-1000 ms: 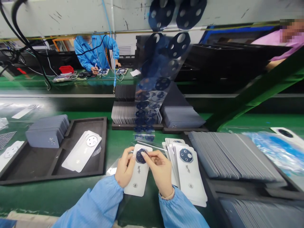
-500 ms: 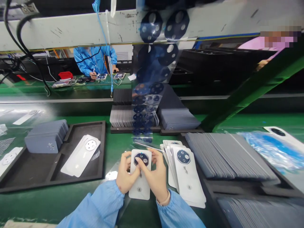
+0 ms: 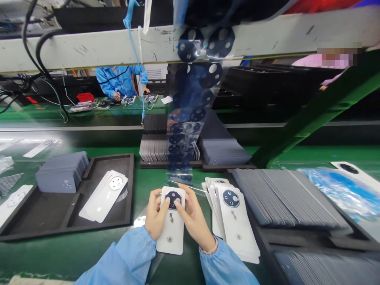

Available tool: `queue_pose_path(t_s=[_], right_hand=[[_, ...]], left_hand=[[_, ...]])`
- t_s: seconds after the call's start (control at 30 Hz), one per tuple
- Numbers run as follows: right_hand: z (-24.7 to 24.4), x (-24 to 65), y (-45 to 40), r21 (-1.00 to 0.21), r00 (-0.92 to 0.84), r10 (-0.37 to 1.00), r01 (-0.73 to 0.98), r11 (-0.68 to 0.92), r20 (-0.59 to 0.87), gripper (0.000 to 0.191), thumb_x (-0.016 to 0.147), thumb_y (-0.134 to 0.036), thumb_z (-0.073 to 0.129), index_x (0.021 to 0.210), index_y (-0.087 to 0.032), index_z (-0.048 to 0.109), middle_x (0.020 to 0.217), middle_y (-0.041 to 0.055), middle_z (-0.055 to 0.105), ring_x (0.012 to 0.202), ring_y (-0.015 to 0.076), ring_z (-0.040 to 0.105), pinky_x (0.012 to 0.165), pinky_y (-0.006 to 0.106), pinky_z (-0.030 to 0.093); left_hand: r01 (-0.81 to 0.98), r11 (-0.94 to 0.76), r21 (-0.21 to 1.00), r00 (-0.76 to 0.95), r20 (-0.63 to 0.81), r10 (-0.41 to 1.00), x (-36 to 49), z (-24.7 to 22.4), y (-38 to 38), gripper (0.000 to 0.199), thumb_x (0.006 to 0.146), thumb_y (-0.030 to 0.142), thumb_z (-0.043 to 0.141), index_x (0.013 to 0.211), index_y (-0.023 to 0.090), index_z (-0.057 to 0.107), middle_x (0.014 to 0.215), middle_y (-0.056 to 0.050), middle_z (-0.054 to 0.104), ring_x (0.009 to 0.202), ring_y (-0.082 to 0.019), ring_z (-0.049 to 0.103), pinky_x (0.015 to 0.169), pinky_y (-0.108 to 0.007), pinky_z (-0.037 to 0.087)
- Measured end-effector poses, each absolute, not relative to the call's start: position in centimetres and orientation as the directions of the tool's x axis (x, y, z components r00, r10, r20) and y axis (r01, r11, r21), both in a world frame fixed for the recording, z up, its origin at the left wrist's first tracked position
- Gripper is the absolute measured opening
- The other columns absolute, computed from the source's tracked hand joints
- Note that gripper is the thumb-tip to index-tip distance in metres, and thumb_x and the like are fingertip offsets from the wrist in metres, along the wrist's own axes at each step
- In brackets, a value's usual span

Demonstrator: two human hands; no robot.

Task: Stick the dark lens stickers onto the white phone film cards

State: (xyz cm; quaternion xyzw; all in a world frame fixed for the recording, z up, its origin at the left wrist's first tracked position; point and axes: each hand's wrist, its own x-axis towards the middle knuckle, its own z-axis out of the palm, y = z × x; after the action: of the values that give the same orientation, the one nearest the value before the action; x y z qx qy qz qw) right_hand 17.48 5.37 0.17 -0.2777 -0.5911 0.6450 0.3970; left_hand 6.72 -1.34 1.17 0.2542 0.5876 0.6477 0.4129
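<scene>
Both hands hold one white panel (image 3: 170, 237) upright to the view, over the green table. My left hand (image 3: 154, 215) grips its left edge, with the thumb on the dark octagonal sticker (image 3: 173, 204) near the top. My right hand (image 3: 194, 211) grips the right edge, its thumb on the sticker's right side. Dark lettering and a small round mark show lower on the panel. Beside my right hand lies a fanned pile of white panels (image 3: 237, 221) with the same dark octagons. A clear strip of dark octagonal stickers (image 3: 191, 75) hangs down behind my hands.
Left, a black tray (image 3: 132, 198) holds grey panels (image 3: 59, 174) and white panels (image 3: 102, 198). Packed grey panels (image 3: 285, 196) fill trays on the right. A green post (image 3: 314, 103) slants at the right. Across the bench sits a person in blue (image 3: 114, 81).
The view has shifted slightly, so the surroundings appear a little lower. My left thumb has moved onto the sticker's left side, and my right thumb rests farther right on it, uncovering the lettering.
</scene>
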Motion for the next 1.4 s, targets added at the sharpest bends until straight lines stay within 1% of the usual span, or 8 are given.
queue_pose_path(t_s=[0.27,0.47,0.63,0.77,0.9,1.03,1.17,1.4], right_hand=[[-0.1,17.4,3.8,-0.979,-0.39,0.909,0.07,0.19,0.148,0.071,0.082,-0.038,0.069,0.143,-0.025,0.035,0.125,0.0128,0.06,0.107,0.0278,0.064,0.091,0.046,0.054],[-0.4,18.0,0.7,-0.621,-0.444,0.768,0.457,0.637,0.461,0.086,0.083,-0.037,0.067,0.155,-0.028,0.02,0.153,0.0152,0.035,0.125,0.0396,0.052,0.09,0.051,0.055],[-0.3,21.4,2.9,-0.48,-0.287,0.744,0.614,0.626,0.603,0.075,0.091,-0.036,0.055,0.156,-0.024,0.018,0.154,0.0151,0.036,0.134,0.04,0.044,0.102,0.058,0.046],[-1.7,26.3,6.1,-0.436,-0.202,0.803,0.753,0.493,0.56,0.066,0.094,-0.041,0.049,0.153,-0.019,0.028,0.157,0.0206,0.027,0.135,0.0467,0.039,0.098,0.064,0.045],[-3.1,28.3,7.3,-0.341,-0.266,0.767,0.777,0.529,0.584,0.057,0.098,-0.038,0.037,0.148,-0.01,0.035,0.15,0.0277,0.036,0.138,0.05,0.032,0.099,0.071,0.039],[-2.1,26.0,6.1,-0.474,-0.275,0.777,0.662,0.58,0.566,0.055,0.097,-0.038,0.045,0.148,-0.018,0.036,0.152,0.021,0.037,0.141,0.0396,0.034,0.108,0.061,0.037],[-1.3,22.7,5.4,-0.797,-0.216,0.908,0.434,0.42,0.36,0.066,0.092,-0.043,0.055,0.149,-0.021,0.029,0.145,0.0195,0.046,0.129,0.0336,0.051,0.103,0.054,0.047],[-2.0,19.5,7.5,-0.896,-0.35,0.871,0.153,0.418,0.346,0.052,0.085,-0.025,0.061,0.134,-0.023,0.043,0.115,0.0104,0.066,0.11,0.026,0.065,0.099,0.049,0.051]], left_hand=[[-0.135,-0.01,0.991,-0.584,-0.071,0.809,6.6,0.7,-1.8,0.044,0.087,0.058,0.056,0.108,0.022,0.045,0.079,-0.003,0.075,0.074,-0.02,0.07,0.065,-0.028,0.047],[-0.173,-0.073,0.982,-0.508,-0.025,0.861,5.7,2.0,-1.7,0.037,0.089,0.053,0.057,0.101,0.022,0.042,0.075,-0.001,0.074,0.062,-0.017,0.068,0.06,-0.027,0.048],[0.181,-0.137,0.974,-0.593,0.219,0.775,0.9,3.8,-2.3,0.033,0.096,0.048,0.042,0.097,0.018,0.055,0.104,-0.013,0.074,0.098,-0.025,0.069,0.088,-0.04,0.051],[0.516,0.347,0.783,-0.813,0.32,0.485,-5.2,3.5,-3.3,0.033,0.089,0.039,0.048,0.114,0.018,0.055,0.123,-0.016,0.065,0.118,-0.031,0.059,0.1,-0.045,0.043],[0.541,0.762,0.356,-0.841,0.226,0.492,-8.6,1.7,-4.2,0.065,0.08,0.046,0.057,0.126,0.002,0.048,0.141,-0.033,0.042,0.129,-0.045,0.046,0.102,-0.052,0.037],[0.528,0.835,0.156,-0.849,0.091,0.52,-9.1,0.6,-4.5,0.074,0.076,0.054,0.062,0.125,0.0,0.049,0.132,-0.033,0.049,0.124,-0.045,0.048,0.097,-0.05,0.039],[0.537,0.834,0.124,-0.843,0.08,0.531,-9.0,0.8,-4.4,0.065,0.08,0.055,0.057,0.123,0.006,0.053,0.124,-0.026,0.056,0.119,-0.041,0.051,0.093,-0.048,0.04],[0.517,0.67,0.533,-0.855,0.365,0.369,-8.0,2.7,-3.9,0.078,0.071,0.054,0.07,0.131,0.01,0.048,0.126,-0.022,0.056,0.122,-0.039,0.05,0.103,-0.051,0.037]])
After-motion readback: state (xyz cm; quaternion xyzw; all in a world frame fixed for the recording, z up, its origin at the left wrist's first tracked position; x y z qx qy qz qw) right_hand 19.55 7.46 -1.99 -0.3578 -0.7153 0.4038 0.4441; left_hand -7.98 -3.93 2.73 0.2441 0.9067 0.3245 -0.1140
